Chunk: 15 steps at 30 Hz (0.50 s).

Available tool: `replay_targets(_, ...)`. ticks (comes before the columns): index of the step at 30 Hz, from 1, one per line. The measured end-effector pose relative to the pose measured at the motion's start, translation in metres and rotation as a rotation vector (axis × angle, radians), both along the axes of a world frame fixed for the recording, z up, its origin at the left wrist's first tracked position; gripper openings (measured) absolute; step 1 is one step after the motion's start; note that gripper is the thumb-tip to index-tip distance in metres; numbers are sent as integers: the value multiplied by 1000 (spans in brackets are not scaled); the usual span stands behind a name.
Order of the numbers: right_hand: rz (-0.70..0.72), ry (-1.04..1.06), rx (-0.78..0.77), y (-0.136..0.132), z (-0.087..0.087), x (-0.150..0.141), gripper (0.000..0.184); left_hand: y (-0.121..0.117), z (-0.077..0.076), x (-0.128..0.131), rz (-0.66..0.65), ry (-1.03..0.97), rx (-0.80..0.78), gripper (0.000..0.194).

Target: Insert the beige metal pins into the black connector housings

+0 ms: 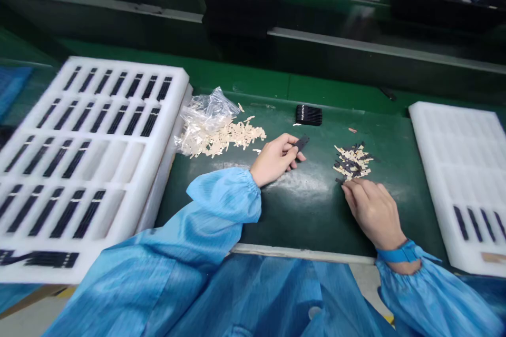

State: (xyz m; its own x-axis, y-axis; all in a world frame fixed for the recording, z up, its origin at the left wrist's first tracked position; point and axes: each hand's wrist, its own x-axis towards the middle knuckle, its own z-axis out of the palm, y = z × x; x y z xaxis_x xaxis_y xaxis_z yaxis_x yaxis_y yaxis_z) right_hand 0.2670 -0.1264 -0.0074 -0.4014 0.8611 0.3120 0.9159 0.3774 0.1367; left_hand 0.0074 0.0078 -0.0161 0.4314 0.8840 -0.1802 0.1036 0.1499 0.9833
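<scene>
My left hand (pixel 278 158) is closed around a small flat black part (pixel 302 142), held between thumb and fingers above the green table. My right hand (pixel 373 208) reaches down at the near edge of a loose pile of small cream and black strips (pixel 353 160). Its fingers are drawn together; a tiny dark strip (pixel 339 181) shows by the fingertips, and I cannot tell whether they grip it. Beyond my left hand lies a neat stack of black parts (pixel 309 115). To its left, a heap of small cream pieces (pixel 233 137) spills from a clear plastic bag (pixel 207 113).
A white foam tray (pixel 179 76) at left holds rows of black parts in its slots. Another white foam tray (pixel 438 168) at right has several black parts in its near row. Across the back run a ledge and black bins (pixel 241 5). The green table's (pixel 292 221) front edge is close to my body.
</scene>
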Motion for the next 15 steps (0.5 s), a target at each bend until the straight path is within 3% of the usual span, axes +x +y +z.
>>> replay_targets(6,14,72,49,-1,-2,0,19,0,-1,-1,-12,-5,7,13)
replay_targets(11,17,-12,65,2,-1,-8,10,0,3,0,4,-4,-19,13)
replay_targets(15,-56,174,77,6,-5,-6,2,0,3,-1,0,4,-23,16)
